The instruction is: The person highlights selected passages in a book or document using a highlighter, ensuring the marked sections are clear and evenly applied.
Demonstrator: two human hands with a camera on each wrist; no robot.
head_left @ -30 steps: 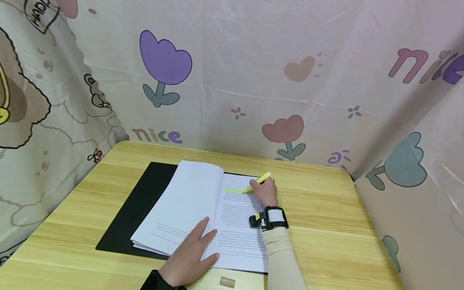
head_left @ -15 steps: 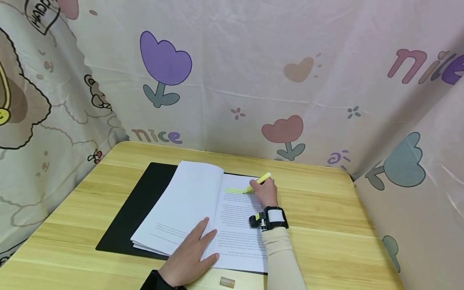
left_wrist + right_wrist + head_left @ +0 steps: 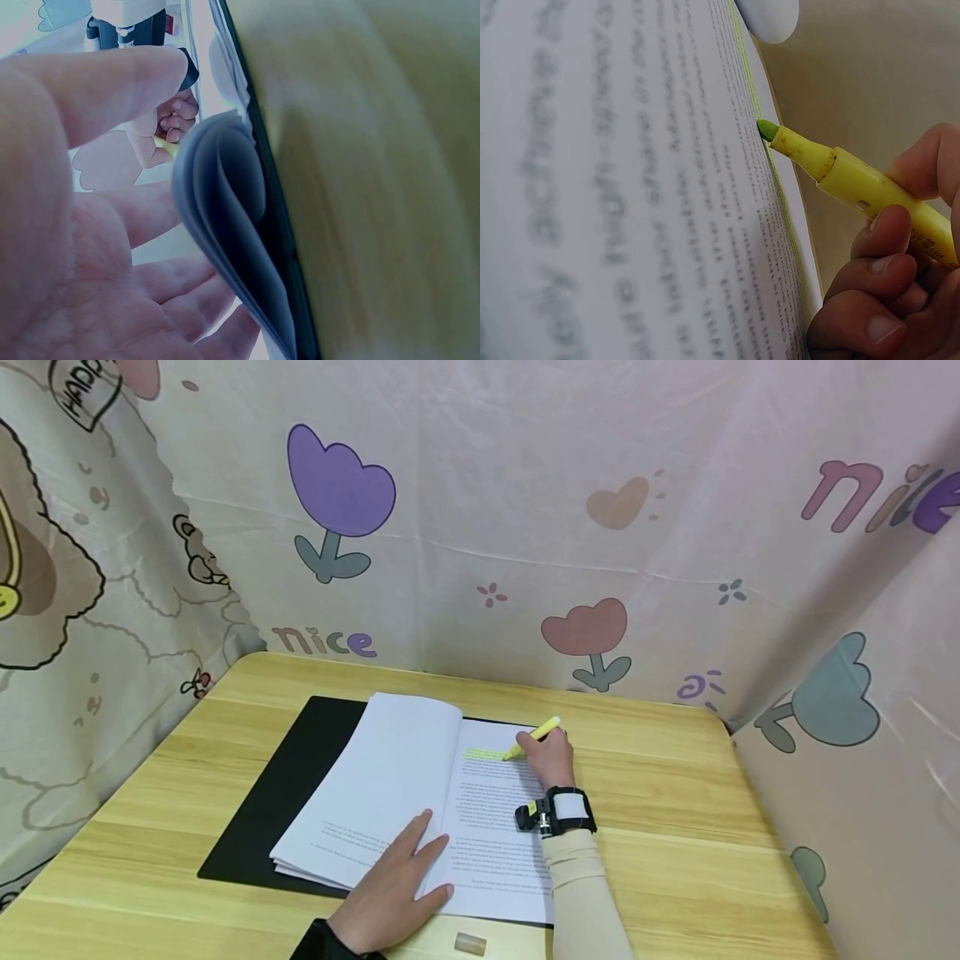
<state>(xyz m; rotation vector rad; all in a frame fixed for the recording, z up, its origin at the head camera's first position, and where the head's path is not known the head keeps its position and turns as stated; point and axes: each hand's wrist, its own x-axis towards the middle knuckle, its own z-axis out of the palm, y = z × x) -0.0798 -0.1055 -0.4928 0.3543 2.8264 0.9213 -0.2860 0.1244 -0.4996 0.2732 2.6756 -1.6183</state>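
Observation:
A yellow highlighter (image 3: pixel 889 196) is pinched between the thumb and fingers of my right hand (image 3: pixel 551 758). Its green tip meets the printed page (image 3: pixel 498 827) near the top, at the end of a yellow-marked stripe (image 3: pixel 483 754). My left hand (image 3: pixel 393 885) lies with fingers spread over the fold of the open booklet (image 3: pixel 390 760), near its lower edge. In the left wrist view the curved page stack (image 3: pixel 217 172) rises beside the left fingers. Under the booklet lies a black folder (image 3: pixel 262 827), showing mostly on the left.
A small greyish-brown cylindrical piece (image 3: pixel 471 943) lies on the wooden table (image 3: pixel 675 827) in front of the booklet. A patterned curtain (image 3: pixel 480 527) surrounds the table at the back and both sides. A strapped wrist camera (image 3: pixel 558 810) sits on the right wrist.

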